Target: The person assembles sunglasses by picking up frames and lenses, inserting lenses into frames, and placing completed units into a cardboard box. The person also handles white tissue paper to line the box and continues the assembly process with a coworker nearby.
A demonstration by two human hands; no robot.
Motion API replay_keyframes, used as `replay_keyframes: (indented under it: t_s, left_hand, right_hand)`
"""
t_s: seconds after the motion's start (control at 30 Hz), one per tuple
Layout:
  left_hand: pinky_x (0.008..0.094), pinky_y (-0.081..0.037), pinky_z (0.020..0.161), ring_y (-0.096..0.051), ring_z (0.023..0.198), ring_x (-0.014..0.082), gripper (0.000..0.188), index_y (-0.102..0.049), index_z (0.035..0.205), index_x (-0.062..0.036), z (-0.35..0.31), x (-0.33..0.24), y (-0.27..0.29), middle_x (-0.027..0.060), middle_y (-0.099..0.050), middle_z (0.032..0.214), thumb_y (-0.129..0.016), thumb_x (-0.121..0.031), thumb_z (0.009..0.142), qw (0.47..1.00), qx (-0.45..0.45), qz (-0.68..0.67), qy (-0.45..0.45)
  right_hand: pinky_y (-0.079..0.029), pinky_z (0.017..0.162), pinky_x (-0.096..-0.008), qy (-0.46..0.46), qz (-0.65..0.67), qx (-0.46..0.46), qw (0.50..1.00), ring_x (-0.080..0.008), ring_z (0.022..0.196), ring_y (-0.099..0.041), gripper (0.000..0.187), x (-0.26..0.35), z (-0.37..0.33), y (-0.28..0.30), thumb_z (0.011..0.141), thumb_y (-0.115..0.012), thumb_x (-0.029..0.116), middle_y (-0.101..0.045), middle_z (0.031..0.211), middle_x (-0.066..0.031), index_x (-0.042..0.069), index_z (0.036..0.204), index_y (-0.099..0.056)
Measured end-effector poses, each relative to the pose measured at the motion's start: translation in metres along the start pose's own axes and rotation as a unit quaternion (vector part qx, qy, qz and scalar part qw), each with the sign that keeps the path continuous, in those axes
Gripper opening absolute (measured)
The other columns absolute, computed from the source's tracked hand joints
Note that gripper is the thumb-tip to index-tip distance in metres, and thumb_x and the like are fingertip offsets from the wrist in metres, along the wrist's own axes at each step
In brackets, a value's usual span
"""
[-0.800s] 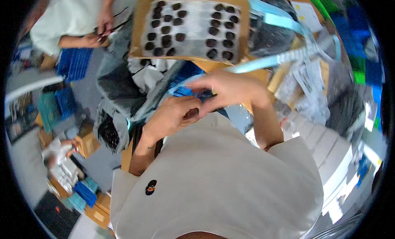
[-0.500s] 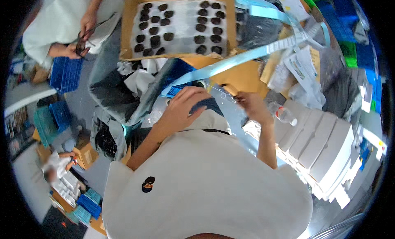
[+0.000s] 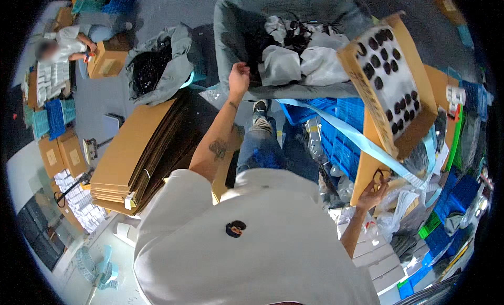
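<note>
My left hand [image 3: 239,77] is stretched forward over the near left corner of a large bin with a grey liner [image 3: 228,34]. Its fingers are curled together, and whether anything lies in them is hidden. Inside the bin are white pouches [image 3: 281,65] and a tangle of black glasses [image 3: 298,34]. At the right, my right hand [image 3: 371,195] is closed on dark-framed glasses [image 3: 380,177], held by a cardboard sheet. Beyond that hand, a tilted cardboard box [image 3: 423,95] holds a white sheet with rows of dark round pieces [image 3: 388,54].
Flattened cardboard [image 3: 134,152] is stacked at the left, near a smaller grey-lined bin [image 3: 186,58]. Blue crates [image 3: 341,131] stand under a light-blue strap [image 3: 349,131]. White boxes [image 3: 375,257] lie at the lower right. A person [image 3: 71,45] works at the far left.
My view has swung left, so the large bin now lies ahead and the box of dark pieces at the right. My left hand has reached out to the bin; my hands are farther apart.
</note>
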State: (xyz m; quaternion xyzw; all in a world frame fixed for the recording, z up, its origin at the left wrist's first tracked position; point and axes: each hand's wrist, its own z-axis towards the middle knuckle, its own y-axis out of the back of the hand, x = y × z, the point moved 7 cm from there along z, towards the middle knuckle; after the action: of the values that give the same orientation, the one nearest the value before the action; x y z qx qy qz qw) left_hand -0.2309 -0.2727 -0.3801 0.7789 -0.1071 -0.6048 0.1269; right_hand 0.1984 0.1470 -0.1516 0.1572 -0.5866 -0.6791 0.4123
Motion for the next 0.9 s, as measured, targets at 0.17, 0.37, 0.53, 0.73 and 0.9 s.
replay_keyframes:
  t_s: [0.17,0.37,0.53,0.73,0.9]
  left_hand:
    - [0.0414,-0.048,0.088,-0.062,0.102,0.0388,0.04,-0.052,0.121,0.0067,0.091,0.092,-0.069,0.0241,-0.065,0.106,-0.053,-0.005,0.083,0.995,0.025,0.088,-0.038]
    - [0.0462,-0.041,0.098,-0.046,0.117,0.0412,0.039,-0.059,0.113,0.004,0.148,0.14,-0.106,0.027,-0.053,0.12,-0.061,-0.026,0.088,0.961,-0.064,0.263,0.055]
    - [0.0487,-0.045,0.087,-0.056,0.096,0.0447,0.031,-0.06,0.088,0.0041,0.118,0.057,-0.079,0.0299,-0.059,0.099,-0.053,-0.026,0.095,0.967,-0.027,0.229,-0.11]
    - [0.0543,-0.05,0.066,-0.063,0.073,0.0465,0.04,-0.057,0.081,0.0005,0.056,-0.069,0.01,0.0272,-0.064,0.076,-0.042,-0.032,0.099,0.946,-0.008,0.314,-0.076]
    - [0.0455,-0.05,0.07,-0.064,0.079,0.0427,0.032,-0.056,0.089,0.0011,-0.015,-0.167,0.053,0.02,-0.068,0.083,-0.044,-0.026,0.101,0.969,0.113,0.153,-0.154]
  right_hand:
    - [-0.05,0.08,-0.0413,0.019,0.147,0.155,0.977,-0.0367,0.088,-0.062,0.015,0.114,-0.02,-0.061,0.087,-0.057,0.004,-0.063,0.093,-0.0158,0.0,0.101,-0.061]
    - [-0.051,0.067,-0.0334,0.016,0.183,0.291,0.939,-0.0269,0.075,-0.066,0.01,0.19,-0.061,-0.108,0.084,-0.059,-0.001,-0.066,0.085,-0.0129,0.001,0.094,-0.062]
    - [-0.05,0.068,-0.0359,-0.022,0.188,0.272,0.943,-0.0299,0.076,-0.065,0.013,0.201,-0.049,-0.108,0.085,-0.057,-0.004,-0.065,0.085,-0.0141,0.001,0.095,-0.062]
    - [-0.05,0.068,-0.0299,0.034,0.284,0.226,0.931,-0.0222,0.074,-0.065,0.012,0.252,0.016,-0.104,0.087,-0.061,0.001,-0.065,0.086,-0.0121,0.001,0.099,-0.063]
    - [-0.049,0.079,-0.0284,-0.078,0.464,0.219,0.855,-0.019,0.091,-0.062,0.024,0.268,0.042,-0.106,0.097,-0.055,0.018,-0.064,0.106,-0.0111,0.002,0.114,-0.059]
